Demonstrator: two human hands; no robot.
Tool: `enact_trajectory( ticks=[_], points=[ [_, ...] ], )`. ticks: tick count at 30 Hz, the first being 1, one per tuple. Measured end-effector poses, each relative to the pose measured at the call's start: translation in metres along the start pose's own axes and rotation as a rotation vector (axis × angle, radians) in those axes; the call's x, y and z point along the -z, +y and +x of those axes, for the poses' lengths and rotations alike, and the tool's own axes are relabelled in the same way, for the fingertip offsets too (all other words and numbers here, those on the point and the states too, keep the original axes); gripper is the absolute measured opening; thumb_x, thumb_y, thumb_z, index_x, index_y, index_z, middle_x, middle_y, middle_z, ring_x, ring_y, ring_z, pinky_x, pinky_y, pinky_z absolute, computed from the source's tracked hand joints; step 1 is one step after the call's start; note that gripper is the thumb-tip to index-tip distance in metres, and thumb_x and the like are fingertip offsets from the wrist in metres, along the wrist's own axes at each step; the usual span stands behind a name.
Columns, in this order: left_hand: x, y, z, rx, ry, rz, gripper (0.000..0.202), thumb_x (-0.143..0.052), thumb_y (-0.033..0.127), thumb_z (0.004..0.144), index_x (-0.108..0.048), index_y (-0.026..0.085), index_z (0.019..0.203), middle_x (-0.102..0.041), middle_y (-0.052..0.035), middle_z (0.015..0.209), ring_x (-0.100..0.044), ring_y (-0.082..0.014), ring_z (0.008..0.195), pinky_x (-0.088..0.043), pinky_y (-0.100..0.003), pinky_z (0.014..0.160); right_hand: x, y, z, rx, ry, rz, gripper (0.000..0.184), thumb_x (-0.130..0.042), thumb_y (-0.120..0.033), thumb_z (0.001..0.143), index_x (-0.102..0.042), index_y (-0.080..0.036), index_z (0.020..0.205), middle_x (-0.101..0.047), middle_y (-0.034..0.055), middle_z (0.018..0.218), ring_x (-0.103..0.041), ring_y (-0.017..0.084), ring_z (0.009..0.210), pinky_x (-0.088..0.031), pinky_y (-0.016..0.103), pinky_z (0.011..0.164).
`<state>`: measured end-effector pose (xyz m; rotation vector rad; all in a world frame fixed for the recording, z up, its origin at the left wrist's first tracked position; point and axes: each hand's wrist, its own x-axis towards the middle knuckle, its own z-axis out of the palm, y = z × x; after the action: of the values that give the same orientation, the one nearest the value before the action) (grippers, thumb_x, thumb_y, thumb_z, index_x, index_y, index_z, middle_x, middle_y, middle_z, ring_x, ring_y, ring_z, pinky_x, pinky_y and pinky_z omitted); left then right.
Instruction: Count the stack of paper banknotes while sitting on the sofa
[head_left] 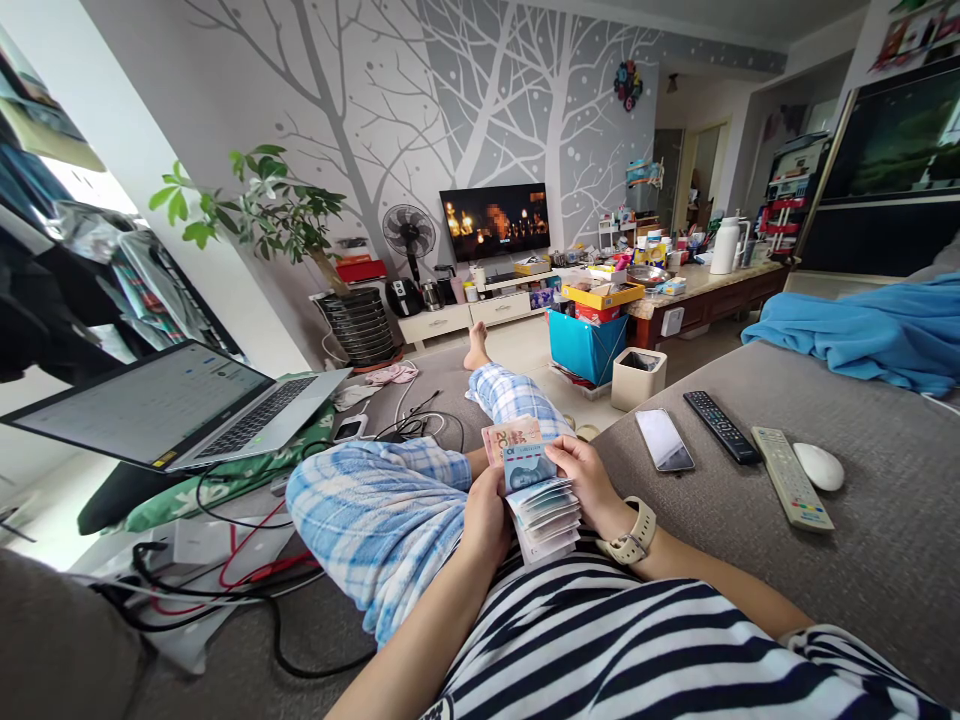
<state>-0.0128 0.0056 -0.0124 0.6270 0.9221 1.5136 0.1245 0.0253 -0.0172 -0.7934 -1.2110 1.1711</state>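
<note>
Above my lap I hold a stack of banknotes (544,515) between both hands. My left hand (486,508) is closed round the left side of the stack. With my right hand (589,478), which wears a pale watch, I pinch the upper right edge of a blue-green banknote (529,468). Behind that note, a brownish banknote (504,436) marked 20 sticks up. The lower notes fan out toward me in several layers. My fingertips partly cover the edges, so how many notes each hand grips is hidden.
A phone (664,440), two remote controls (720,427) and a white mouse (818,466) lie on the sofa at right. An open laptop (255,410) stands at left above tangled cables (277,600). A trash bin (638,380) and blue box (587,345) stand beyond the sofa edge.
</note>
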Motion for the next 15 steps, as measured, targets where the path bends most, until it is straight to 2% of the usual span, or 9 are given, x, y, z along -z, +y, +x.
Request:
enact_trajectory(
  ticks=[5,10,12,15],
  points=[
    [0.003,-0.002,0.003,0.000,-0.027,-0.004,0.017,-0.067,0.023,0.066,-0.072,0.014,0.080,-0.077,-0.0077,0.077,-0.075,-0.0293,0.087,-0.060,-0.039,0.081,-0.001,0.004,0.002,-0.001,0.004,0.023,0.032,-0.069,-0.050,0.078,-0.060,-0.022,0.066,-0.049,-0.0024,0.057,-0.040,0.015,0.054,-0.031,0.030,0.053],
    [0.009,-0.007,0.009,0.001,-0.048,0.003,0.034,-0.064,0.027,0.074,-0.074,0.008,0.100,-0.079,-0.0154,0.099,-0.075,-0.0315,0.096,-0.058,-0.043,0.089,-0.002,0.005,0.003,-0.035,-0.033,0.076,0.048,-0.062,-0.066,0.080,-0.060,-0.021,0.066,-0.052,-0.0015,0.050,-0.045,0.015,0.048,-0.034,0.030,0.053],
    [0.011,-0.009,0.010,-0.008,-0.058,0.028,0.037,-0.064,0.028,0.076,-0.074,0.007,0.104,-0.078,-0.0175,0.105,-0.074,-0.0324,0.098,-0.057,-0.044,0.091,-0.002,0.004,0.002,-0.025,-0.036,0.059,0.048,-0.065,-0.066,0.080,-0.057,-0.021,0.064,-0.050,-0.0026,0.048,-0.044,0.014,0.047,-0.034,0.030,0.053],
    [0.012,-0.009,0.010,-0.019,-0.070,0.032,0.037,-0.065,0.028,0.076,-0.074,0.007,0.105,-0.078,-0.0175,0.104,-0.074,-0.0323,0.097,-0.057,-0.044,0.091,-0.001,0.004,0.003,-0.011,0.020,0.030,0.046,-0.078,-0.059,0.071,-0.053,-0.022,0.063,-0.048,-0.0049,0.051,-0.041,0.012,0.049,-0.033,0.028,0.053]
  ],
)
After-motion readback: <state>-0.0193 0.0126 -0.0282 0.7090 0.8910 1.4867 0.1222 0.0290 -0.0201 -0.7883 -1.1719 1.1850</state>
